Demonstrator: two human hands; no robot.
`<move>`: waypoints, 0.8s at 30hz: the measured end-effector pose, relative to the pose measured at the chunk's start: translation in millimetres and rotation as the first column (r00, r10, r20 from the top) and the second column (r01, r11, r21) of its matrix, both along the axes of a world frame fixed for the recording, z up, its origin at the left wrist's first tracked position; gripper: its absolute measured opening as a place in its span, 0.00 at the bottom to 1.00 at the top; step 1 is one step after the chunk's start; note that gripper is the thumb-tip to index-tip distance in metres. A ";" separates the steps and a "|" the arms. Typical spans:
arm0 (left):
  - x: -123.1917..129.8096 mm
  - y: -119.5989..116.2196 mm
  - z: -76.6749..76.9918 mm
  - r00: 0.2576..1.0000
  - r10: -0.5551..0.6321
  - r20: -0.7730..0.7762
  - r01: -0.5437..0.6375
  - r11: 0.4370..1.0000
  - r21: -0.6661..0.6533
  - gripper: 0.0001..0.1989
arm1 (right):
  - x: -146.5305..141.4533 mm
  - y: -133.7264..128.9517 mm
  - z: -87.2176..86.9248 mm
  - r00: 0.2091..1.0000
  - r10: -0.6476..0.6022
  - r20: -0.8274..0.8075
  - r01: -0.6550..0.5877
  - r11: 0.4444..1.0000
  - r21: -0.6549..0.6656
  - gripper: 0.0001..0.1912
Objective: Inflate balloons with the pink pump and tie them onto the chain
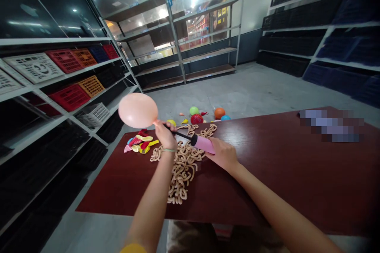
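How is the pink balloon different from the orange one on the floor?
The pink balloon is pale pink, while the orange balloon is a deep orange. The pink balloon is up in the air, held at its neck by the left hand, while the orange balloon lies on the floor. The pink balloon looks bigger, but it is closer to the camera. Both are round and blown up.

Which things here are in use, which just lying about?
In use:
left hand pinching the pink balloon at the hose of the pink hand pump; right hand on the pump

Lying about:
uninflated balloons
beige linked chain
dark red table
inflated balloons on the floor
plastic crates
metal shelves
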State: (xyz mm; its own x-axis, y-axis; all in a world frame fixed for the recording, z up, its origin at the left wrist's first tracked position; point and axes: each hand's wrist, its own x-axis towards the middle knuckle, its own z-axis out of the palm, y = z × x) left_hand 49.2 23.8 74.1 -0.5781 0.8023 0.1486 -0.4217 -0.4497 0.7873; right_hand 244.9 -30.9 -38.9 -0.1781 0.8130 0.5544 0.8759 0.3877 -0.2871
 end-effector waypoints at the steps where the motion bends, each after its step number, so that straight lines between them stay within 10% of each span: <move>1: 17.4 -2.8 -13.0 0.999 -0.034 0.007 0.035 0.999 -0.007 0.17 | 2.1 0.2 0.0 1.000 -0.019 0.019 0.019 1.000 0.005 0.19; 7: 39.6 -12.6 -53.0 0.989 -0.134 0.064 0.139 0.987 -0.077 0.14 | 4.2 -3.7 3.8 0.983 0.035 0.182 -0.031 0.999 -0.023 0.17; 16: -75.8 2.9 11.5 0.999 0.039 -0.024 -0.042 0.995 -0.095 0.10 | -5.1 -5.1 0.4 0.985 0.114 0.133 -0.113 0.994 -0.012 0.20; 20: -39.2 4.6 14.1 0.998 0.063 0.003 -0.063 0.997 -0.038 0.13 | -9.4 -3.0 -3.5 0.998 0.019 0.063 -0.020 1.000 0.014 0.18; 24: 33.4 -4.6 -18.1 0.998 -0.064 0.003 0.064 0.996 -0.054 0.14 | -6.6 -2.5 -4.6 0.997 -0.075 0.031 0.074 0.997 0.038 0.18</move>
State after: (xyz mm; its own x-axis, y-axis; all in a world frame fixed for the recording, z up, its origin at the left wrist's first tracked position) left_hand 82.6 19.2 55.9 -0.5251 0.8447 0.1036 -0.4492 -0.3785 0.8093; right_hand 238.3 -33.4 -43.5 -0.1361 0.8036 0.5794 0.9114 0.3308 -0.2447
